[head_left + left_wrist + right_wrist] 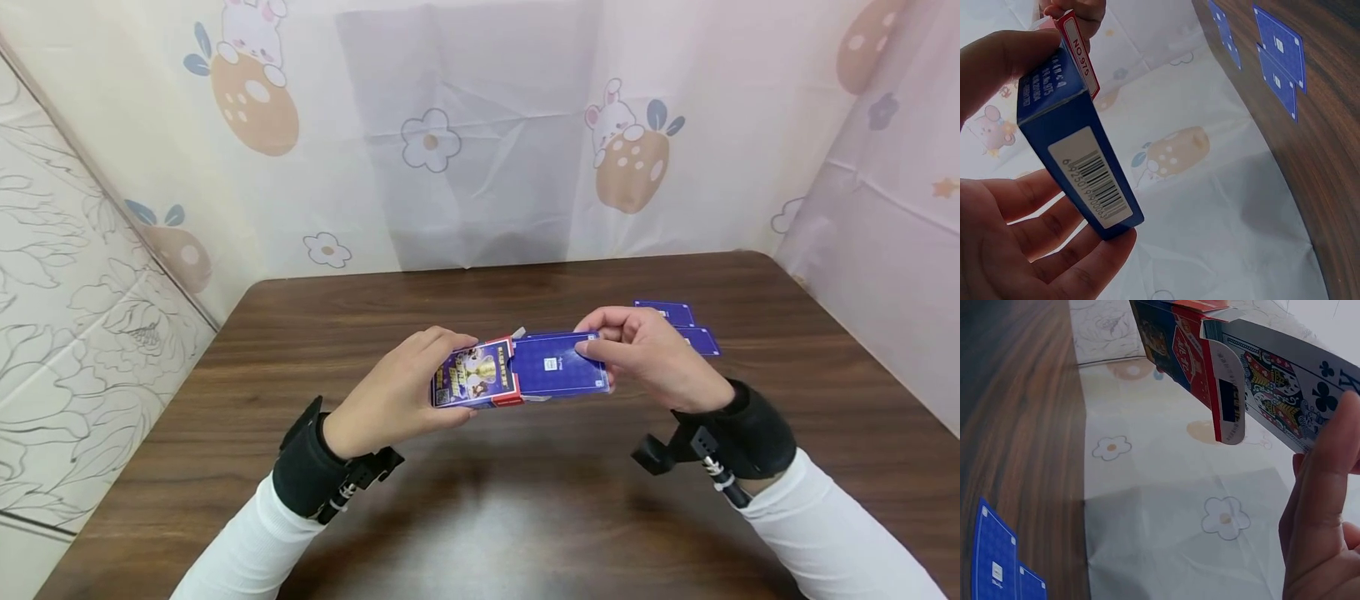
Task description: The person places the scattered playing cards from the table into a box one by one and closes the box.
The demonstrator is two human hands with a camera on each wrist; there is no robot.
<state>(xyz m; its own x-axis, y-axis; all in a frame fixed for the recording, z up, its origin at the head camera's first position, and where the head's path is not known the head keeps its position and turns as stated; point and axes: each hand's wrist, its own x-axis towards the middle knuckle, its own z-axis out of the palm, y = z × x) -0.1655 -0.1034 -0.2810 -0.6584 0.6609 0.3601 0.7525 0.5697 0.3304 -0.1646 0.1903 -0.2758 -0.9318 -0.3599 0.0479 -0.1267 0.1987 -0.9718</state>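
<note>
The card box (476, 372) is held up over the middle of the table (480, 517), lying roughly sideways, with its mouth turned towards the right hand (656, 354). A stack of playing cards (561, 367) sticks out of that mouth for much of its length; the inner end is inside the box, hidden by its walls. The uppermost card shows a blue back with a small white emblem, and the right wrist view shows the underside of the stack, where a king of clubs (1272, 381) faces out. Beside the mouth, a pale rounded flap (1232, 403) stands folded out from the box's red edge. The closed far end of the box is blue and carries a white barcode label (1091, 178).

The left hand (405, 387) is clamped on the box, thumb along the near edge and fingers along the far one. The right hand pinches the outer end of the stack, its thumb on the blue back and fingers beneath.

Outside the box, loose cards (699, 340) lie back up on the table beyond the right hand, some overlapping; the left wrist view shows at least three. Black wrist straps (753, 429) circle both wrists, above white sleeves (832, 521). Behind the table hangs a curtain (495, 100) printed with rabbits and flowers.
</note>
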